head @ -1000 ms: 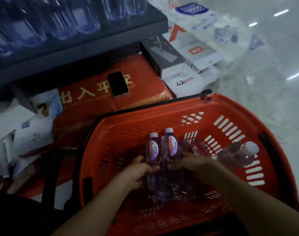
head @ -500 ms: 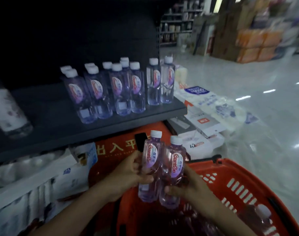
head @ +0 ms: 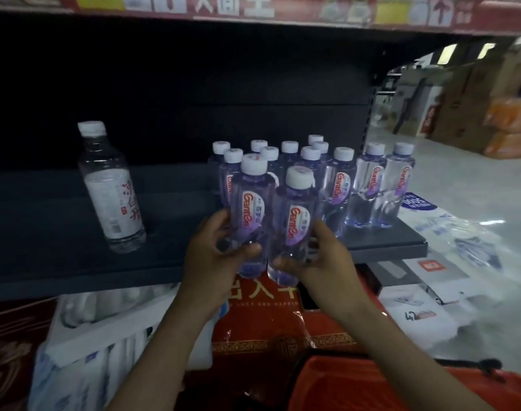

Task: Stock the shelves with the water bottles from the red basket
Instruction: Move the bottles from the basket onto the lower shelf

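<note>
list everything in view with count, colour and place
shelf: one, dark grey, across the middle
shelved bottles: about eleven, purple-tinted, white caps, upright on the shelf's right part
clear bottle: one, white label, upright on the shelf's left
held bottles: two, purple-tinted, side by side before the shelf edge
red box: one, gold lettering, under the shelf
red basket: one, bottom right
left hand: grips the left held bottle
right hand: grips the right held bottle
</note>
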`<action>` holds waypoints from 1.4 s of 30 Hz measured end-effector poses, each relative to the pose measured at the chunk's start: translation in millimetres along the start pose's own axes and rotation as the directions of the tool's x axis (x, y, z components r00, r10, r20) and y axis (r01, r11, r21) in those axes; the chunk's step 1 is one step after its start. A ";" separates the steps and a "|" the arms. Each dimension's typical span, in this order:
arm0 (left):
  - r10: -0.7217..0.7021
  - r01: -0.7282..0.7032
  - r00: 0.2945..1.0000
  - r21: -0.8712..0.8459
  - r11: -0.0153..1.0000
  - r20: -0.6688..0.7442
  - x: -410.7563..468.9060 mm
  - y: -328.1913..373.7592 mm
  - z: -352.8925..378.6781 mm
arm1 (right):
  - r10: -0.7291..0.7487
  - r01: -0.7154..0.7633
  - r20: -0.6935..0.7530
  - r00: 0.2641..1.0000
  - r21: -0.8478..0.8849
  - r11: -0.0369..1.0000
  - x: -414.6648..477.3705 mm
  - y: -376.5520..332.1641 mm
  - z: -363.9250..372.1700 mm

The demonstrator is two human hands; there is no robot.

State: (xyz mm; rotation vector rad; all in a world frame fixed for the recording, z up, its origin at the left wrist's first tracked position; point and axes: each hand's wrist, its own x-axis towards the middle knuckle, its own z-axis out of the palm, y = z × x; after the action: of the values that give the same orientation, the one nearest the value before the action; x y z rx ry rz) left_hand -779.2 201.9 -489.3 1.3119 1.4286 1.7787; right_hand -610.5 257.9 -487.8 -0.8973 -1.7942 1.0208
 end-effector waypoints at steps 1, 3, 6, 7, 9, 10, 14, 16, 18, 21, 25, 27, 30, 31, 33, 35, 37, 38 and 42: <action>0.012 -0.012 0.999 -0.002 1.000 -0.045 4.3 -2.3 -2.5 | -0.022 0.022 -0.001 1.000 -0.008 1.000 8.0 -1.4 6.9; 0.022 -0.021 0.993 0.012 1.000 -0.113 11.9 -8.6 -6.0 | -0.044 0.044 0.008 0.999 -0.003 0.999 21.5 -1.6 18.4; 0.016 -0.013 0.989 0.022 1.000 -0.146 19.3 -21.3 -8.0 | -0.045 0.044 -0.004 0.999 -0.021 0.999 36.6 5.2 31.0; 0.016 -0.012 0.988 0.027 1.000 -0.152 21.3 -24.3 -8.2 | -0.042 0.042 -0.013 0.999 -0.028 0.999 40.1 8.9 34.2; 0.015 -0.008 0.986 0.048 0.999 -0.164 26.4 -30.6 -8.1 | -0.043 0.042 -0.043 0.998 -0.041 0.998 46.0 15.6 39.4; 0.013 -0.003 0.986 0.056 0.998 -0.166 28.9 -33.8 -7.6 | -0.041 0.038 -0.059 0.997 -0.040 0.998 48.4 18.0 41.3; 0.026 -0.002 0.983 0.131 0.991 -0.180 35.8 -39.4 -3.8 | -0.062 0.057 -0.087 0.994 -0.065 0.996 57.7 26.4 47.0; 0.039 -0.002 0.981 0.197 0.980 -0.188 36.0 -41.1 -1.3 | -0.067 0.061 -0.072 0.995 -0.083 0.995 62.1 27.7 46.6; 0.061 -0.013 0.984 0.276 0.961 -0.168 34.2 -39.0 1.0 | -0.073 0.067 -0.047 0.996 -0.125 0.990 64.1 26.8 45.4; 0.051 -0.007 0.993 0.371 0.928 -0.109 31.1 -34.0 0.8 | -0.083 0.075 -0.036 0.996 -0.185 0.980 60.2 25.2 42.7; 0.012 0.023 0.996 0.393 0.919 -0.086 27.2 -36.0 -6.3 | -0.026 0.023 -0.010 1.000 -0.202 0.979 49.8 29.8 34.2; 0.016 0.025 0.995 0.388 0.921 -0.103 26.6 -37.4 -6.7 | -0.025 0.022 -0.010 1.000 -0.265 0.964 48.6 35.0 34.3; 0.004 0.040 0.994 0.403 0.914 -0.110 29.2 -41.0 -5.8 | -0.051 0.032 -0.047 0.998 -0.328 0.944 49.5 38.8 38.8; -0.008 0.053 0.994 0.415 0.908 -0.108 31.0 -42.3 -5.6 | -0.055 0.033 -0.057 0.997 -0.337 0.941 50.8 40.3 40.0; -0.019 0.072 0.993 0.454 0.888 -0.119 36.3 -45.6 -6.0 | -0.049 0.027 -0.056 0.997 -0.346 0.938 54.1 42.7 41.9; -0.015 0.079 0.991 0.494 0.866 -0.133 41.7 -49.6 -6.0 | -0.044 0.024 -0.049 0.998 -0.349 0.937 59.3 44.2 43.4; -0.006 0.082 0.989 0.528 0.845 -0.145 46.8 -53.4 -6.2 | -0.027 0.008 -0.048 0.998 -0.357 0.934 64.9 45.5 47.0; -0.001 0.080 0.990 0.544 0.835 -0.143 48.3 -54.4 -6.2 | -0.026 0.007 -0.048 0.998 -0.358 0.934 66.9 46.9 48.7; -0.015 0.085 0.993 0.595 0.800 -0.121 51.8 -56.8 -7.2 | -0.030 0.013 -0.037 0.999 -0.393 0.920 70.5 49.9 50.3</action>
State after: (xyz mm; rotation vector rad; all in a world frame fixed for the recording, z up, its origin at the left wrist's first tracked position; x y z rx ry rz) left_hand -816.8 260.3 -523.1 1.4594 2.1912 1.4205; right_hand -674.4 325.5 -524.5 -1.1277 -2.0053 0.6276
